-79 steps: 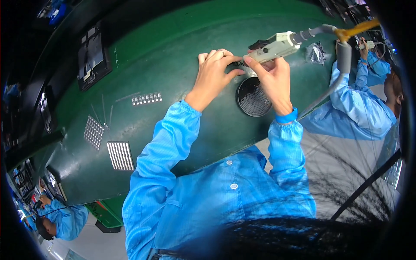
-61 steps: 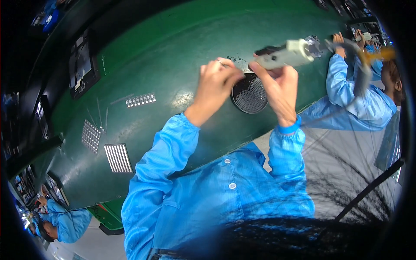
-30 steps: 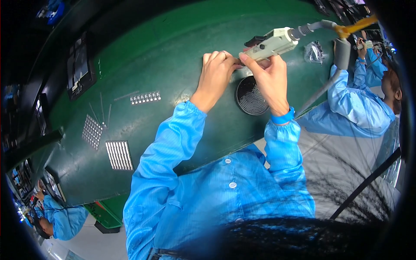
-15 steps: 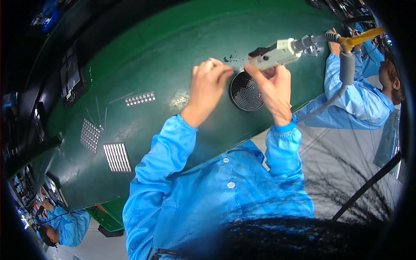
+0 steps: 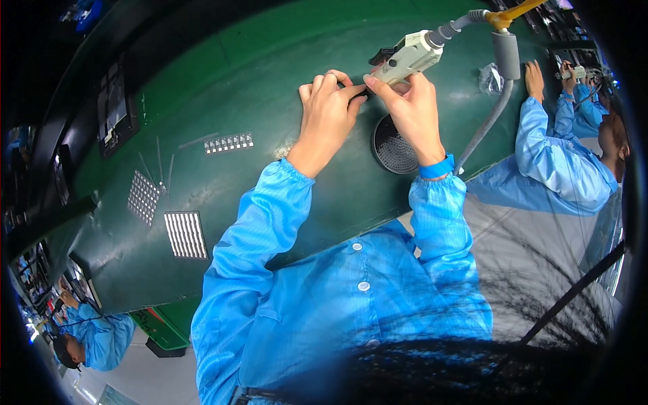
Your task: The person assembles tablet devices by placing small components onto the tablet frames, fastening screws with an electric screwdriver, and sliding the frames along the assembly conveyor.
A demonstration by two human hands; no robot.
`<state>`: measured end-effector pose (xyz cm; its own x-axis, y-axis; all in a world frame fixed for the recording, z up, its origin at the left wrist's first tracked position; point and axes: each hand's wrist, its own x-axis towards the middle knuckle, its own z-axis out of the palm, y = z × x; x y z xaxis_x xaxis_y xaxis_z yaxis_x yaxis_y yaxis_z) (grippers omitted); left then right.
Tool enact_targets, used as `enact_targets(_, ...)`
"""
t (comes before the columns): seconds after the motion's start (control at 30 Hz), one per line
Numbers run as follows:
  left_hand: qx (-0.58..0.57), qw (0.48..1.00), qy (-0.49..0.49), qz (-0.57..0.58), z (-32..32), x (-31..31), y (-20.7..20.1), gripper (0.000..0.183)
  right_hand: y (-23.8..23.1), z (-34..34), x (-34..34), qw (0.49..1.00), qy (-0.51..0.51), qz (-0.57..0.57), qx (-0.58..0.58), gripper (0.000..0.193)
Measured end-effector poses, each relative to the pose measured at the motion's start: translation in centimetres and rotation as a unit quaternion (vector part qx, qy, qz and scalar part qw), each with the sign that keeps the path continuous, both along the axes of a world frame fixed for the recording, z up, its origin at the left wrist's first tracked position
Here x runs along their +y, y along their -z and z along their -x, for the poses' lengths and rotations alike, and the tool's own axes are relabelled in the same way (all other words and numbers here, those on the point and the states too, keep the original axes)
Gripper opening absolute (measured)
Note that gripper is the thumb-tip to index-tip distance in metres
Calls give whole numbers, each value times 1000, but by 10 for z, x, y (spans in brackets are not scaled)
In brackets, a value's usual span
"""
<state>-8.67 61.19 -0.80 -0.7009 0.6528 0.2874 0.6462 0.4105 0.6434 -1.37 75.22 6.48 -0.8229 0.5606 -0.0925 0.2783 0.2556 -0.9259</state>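
My right hand [image 5: 413,113] grips an off-white hand-held tool [image 5: 409,57] by its lower end, the thumb pressed at its tip. A grey ribbed hose [image 5: 453,30] runs from the tool's far end. At the tip, the fingers of my left hand [image 5: 327,111] are closed around a small dark piece [image 5: 364,92]; its kind is too small to make out. Just below my right hand lies a round black dish [image 5: 375,150] with a grid of small holes, partly covered by that hand.
On the green table [image 5: 270,202] to the left lie a strip of small parts [image 5: 229,143], a dotted sheet [image 5: 144,197] and a striped panel [image 5: 185,235]. A clear plastic bag [image 5: 491,79] lies right. A grey padded hose [image 5: 505,57] hangs there; co-workers in blue sit at both sides.
Both hands have come together, farther from me than the dish. The tool has tilted more upright and moved left, and the left fingers now meet its tip. Scattered dark bits are now covered.
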Motion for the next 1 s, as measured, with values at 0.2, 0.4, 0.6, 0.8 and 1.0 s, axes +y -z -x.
enact_targets(0.2,-11,1000,2,-1,3,5,2,29,3,1,6,1000,0,-12,17,27)
enact_targets(0.4,-16,1000,0,-20,5,8,3,32,-7,-2,7,1000,0,-17,-5,28)
enact_targets(0.6,-116,993,-6,-18,-22,-10,-14,25,-20,-11,5,1000,7,-9,7,27)
enact_targets(0.8,-107,993,35,-22,-32,-3,-17,25,-36,-41,-1,997,54,-11,45,23)
enact_targets(1.0,-107,994,28,-4,-24,4,-16,15,-28,-37,6,1000,10,-19,-5,25)
